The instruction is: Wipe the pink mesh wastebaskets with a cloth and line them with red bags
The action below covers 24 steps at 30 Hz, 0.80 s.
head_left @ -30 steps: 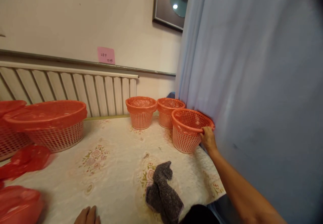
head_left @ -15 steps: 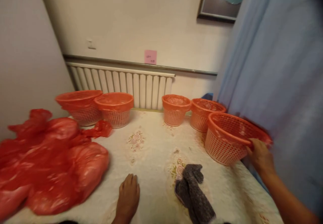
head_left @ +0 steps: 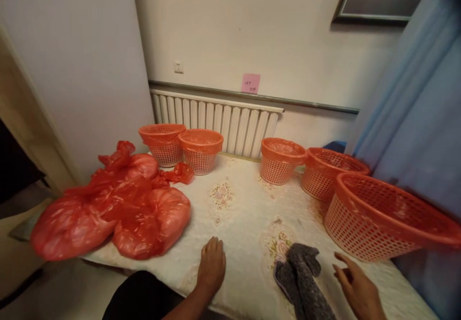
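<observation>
My left hand (head_left: 212,267) rests on the pale flowered cloth (head_left: 245,224), palm down with its fingers lying close together, and holds nothing. My right hand (head_left: 358,286), empty with fingers apart, is just in front of the large nearest red plastic basket (head_left: 367,224), not gripping it. Between my hands lies a dark grey knitted piece (head_left: 306,276), like a sock. Behind the large basket stand a medium basket (head_left: 320,178) and a small basket (head_left: 277,166), both lined with red film. Several red plastic bags (head_left: 144,219), filled and bunched, lie on the left.
Two more lined baskets, one at the far left (head_left: 165,149) and one beside it (head_left: 201,154), stand near the radiator (head_left: 216,120). A blue curtain (head_left: 406,118) hangs at the right. A pink note (head_left: 250,83) is on the wall. The cloth's front edge runs below my hands.
My right hand has let go of the large basket's rim and drawn back nearer the grey knitted piece. The view has swung left; my left hand still rests on the cloth.
</observation>
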Each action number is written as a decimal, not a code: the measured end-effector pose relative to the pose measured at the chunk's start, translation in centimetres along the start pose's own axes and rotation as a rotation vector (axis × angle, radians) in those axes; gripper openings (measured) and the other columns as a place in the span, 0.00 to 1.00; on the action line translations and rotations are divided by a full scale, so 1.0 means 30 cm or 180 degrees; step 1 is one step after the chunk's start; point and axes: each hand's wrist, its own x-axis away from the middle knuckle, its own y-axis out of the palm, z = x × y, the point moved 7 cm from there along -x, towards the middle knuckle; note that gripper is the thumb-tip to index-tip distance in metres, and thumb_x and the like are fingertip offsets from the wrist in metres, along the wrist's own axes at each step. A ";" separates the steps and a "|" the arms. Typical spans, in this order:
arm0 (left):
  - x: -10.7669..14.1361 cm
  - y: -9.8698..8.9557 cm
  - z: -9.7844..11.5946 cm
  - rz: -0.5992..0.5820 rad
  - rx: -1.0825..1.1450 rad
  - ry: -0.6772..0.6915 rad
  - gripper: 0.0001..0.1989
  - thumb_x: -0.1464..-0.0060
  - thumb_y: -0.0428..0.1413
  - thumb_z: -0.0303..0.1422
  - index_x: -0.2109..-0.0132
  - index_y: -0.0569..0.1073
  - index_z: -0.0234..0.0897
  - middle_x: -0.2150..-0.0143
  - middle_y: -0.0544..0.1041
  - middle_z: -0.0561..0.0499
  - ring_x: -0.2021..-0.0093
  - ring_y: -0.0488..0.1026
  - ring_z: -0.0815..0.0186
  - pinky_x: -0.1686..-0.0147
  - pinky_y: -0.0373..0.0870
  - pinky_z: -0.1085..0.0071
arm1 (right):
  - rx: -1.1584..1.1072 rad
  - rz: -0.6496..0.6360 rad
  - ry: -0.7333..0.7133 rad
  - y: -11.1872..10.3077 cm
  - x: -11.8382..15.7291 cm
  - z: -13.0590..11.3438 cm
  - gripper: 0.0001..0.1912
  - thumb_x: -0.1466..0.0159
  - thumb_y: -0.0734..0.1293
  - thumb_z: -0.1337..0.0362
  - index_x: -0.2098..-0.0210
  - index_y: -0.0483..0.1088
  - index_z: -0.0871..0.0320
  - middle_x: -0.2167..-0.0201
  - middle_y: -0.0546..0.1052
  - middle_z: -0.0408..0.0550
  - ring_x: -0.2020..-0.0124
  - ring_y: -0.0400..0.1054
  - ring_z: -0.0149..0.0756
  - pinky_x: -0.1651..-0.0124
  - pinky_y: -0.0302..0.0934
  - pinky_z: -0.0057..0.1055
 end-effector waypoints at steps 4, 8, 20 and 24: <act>0.009 0.015 -0.010 -0.0016 0.0059 -0.0034 0.17 0.40 0.47 0.25 0.45 0.69 0.34 0.44 0.69 0.42 0.40 0.62 0.57 0.42 0.58 0.57 | -0.0207 -0.0019 -0.0225 0.122 0.081 -0.144 0.20 0.43 0.62 0.50 0.57 0.72 0.54 0.62 0.79 0.52 0.66 0.76 0.45 0.62 0.71 0.39; 0.015 0.028 -0.022 -0.0044 0.0127 -0.0076 0.18 0.41 0.47 0.25 0.45 0.69 0.34 0.43 0.69 0.42 0.40 0.62 0.57 0.41 0.57 0.58 | -0.0404 -0.0097 -0.0504 0.216 0.119 -0.301 0.18 0.41 0.61 0.53 0.58 0.73 0.55 0.58 0.79 0.52 0.58 0.75 0.47 0.55 0.71 0.42; 0.034 0.065 -0.043 -0.0085 0.0327 -0.0136 0.19 0.42 0.47 0.24 0.46 0.71 0.36 0.42 0.70 0.44 0.39 0.62 0.57 0.40 0.56 0.57 | -0.0944 -0.0821 -0.0941 0.571 0.281 -0.605 0.15 0.39 0.59 0.60 0.59 0.75 0.54 0.62 0.80 0.50 0.60 0.76 0.42 0.57 0.71 0.35; 0.044 0.095 -0.055 -0.0187 0.0430 -0.0215 0.19 0.42 0.47 0.25 0.45 0.71 0.37 0.41 0.70 0.44 0.39 0.62 0.57 0.39 0.55 0.56 | -0.1074 -0.0789 -0.1092 0.628 0.340 -0.615 0.13 0.38 0.59 0.59 0.64 0.74 0.51 0.69 0.79 0.48 0.67 0.75 0.40 0.64 0.72 0.32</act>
